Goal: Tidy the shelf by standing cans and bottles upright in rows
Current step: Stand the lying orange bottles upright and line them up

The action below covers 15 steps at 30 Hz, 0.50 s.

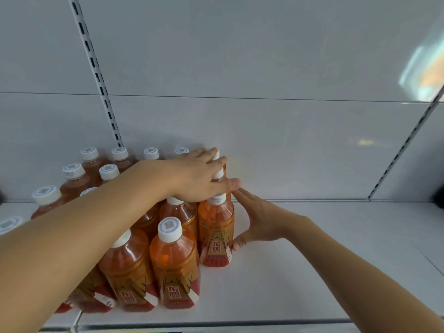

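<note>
**Squaring up the right-hand column of bottles**

We start with the shelf [312,272], a white deck with a white back panel [240,56] behind it. A block of bottles [134,236] stands upright in rows on the left part of the shelf; every place below is given from that block.

Our left hand [199,179] reaches over the block's top to its far right corner, fingers straight and spread across the caps, pressing rather than gripping. Our right hand [259,222] sits against the block's right flank, fingers straight and pointing toward the back, thumb touching the label of the end bottle [216,233]. Neither hand is clenched around anything.

That end bottle stands at the block's right edge, in the second row from the front and behind the front bottle [174,263].

Handling, as we judge it: the bottles look full, so fairly heavy and steady once upright, with thin plastic walls that give under a hard squeeze. The film label may be slick (the ribbed cap offers surer purchase). We would grip around the shoulder or mid-body, or push flat against the side low down to slide one without tipping it.

Looks: clear plastic, amber-orange drink, white caps printed with a code, red and gold labels.
</note>
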{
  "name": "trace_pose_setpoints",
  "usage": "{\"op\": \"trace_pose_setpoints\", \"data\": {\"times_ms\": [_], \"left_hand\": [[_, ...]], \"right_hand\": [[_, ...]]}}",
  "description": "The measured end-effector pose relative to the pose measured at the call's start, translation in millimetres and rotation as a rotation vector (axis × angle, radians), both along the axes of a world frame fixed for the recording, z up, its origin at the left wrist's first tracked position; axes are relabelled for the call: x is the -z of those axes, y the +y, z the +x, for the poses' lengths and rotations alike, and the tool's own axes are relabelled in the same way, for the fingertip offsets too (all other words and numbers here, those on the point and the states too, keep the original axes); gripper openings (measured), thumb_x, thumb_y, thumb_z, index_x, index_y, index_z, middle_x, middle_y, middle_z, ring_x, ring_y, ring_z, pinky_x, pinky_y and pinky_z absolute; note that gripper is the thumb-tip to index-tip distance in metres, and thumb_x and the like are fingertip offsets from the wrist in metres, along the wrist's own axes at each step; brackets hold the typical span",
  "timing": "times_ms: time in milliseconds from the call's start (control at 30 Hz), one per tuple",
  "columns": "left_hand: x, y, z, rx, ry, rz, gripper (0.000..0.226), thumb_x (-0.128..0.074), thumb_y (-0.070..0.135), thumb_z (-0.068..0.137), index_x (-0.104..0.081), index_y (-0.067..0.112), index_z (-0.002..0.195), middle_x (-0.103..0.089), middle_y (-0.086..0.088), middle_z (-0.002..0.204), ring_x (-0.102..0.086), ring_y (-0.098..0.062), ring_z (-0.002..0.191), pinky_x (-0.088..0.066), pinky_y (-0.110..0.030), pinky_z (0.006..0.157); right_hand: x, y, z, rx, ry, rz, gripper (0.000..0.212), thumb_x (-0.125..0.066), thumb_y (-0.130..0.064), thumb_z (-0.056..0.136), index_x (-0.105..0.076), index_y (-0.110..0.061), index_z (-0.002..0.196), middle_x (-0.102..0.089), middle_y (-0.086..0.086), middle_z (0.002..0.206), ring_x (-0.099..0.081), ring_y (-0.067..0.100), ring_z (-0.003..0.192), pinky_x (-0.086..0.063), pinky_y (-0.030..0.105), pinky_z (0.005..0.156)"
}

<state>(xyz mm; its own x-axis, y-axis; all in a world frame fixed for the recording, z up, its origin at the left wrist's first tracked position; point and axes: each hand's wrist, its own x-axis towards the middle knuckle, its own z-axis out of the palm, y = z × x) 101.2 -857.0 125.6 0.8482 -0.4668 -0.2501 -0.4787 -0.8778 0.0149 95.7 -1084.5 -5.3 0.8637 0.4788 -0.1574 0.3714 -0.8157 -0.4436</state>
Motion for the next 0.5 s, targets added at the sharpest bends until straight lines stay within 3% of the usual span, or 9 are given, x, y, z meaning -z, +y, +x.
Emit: {"op": "trace_pose_setpoints", "data": {"times_ms": [133,333,500], "left_hand": [[3.6,-0.2,-1.0,-0.002,0.024,0.009,0.106,-0.006,0.09,0.08,0.011,0.032,0.167,0.023,0.005,0.174,0.015,-0.018,0.162,0.0,-0.048,0.132],[5.9,0.3,-0.5,-0.011,0.015,0.035,0.09,-0.01,0.082,0.094,0.014,0.034,0.166,0.026,0.007,0.173,0.014,-0.018,0.162,0.001,-0.048,0.131],[3.3,1.6,-4.1,-0.02,-0.041,-0.017,0.094,-0.012,0.086,0.09,0.008,0.037,0.167,0.017,0.008,0.175,0.011,-0.016,0.162,-0.005,-0.05,0.131]], "right_hand": [[1.3,3.9,9.9,-0.072,0.002,0.03,0.145,-0.089,-0.077,0.062,0.015,-0.056,0.162,0.001,-0.021,0.177,-0.017,0.02,0.163,-0.026,0.047,0.127],[5.3,4.9,11.9,-0.112,0.004,0.101,0.143,-0.091,-0.069,0.067,0.017,-0.059,0.16,0.001,-0.024,0.176,-0.022,0.019,0.16,-0.026,0.032,0.117],[2.6,2.8,11.7,-0.118,-0.026,0.069,0.145,-0.088,-0.077,0.065,0.019,-0.057,0.16,0.005,-0.025,0.175,-0.015,0.017,0.162,-0.026,0.039,0.124]]}}
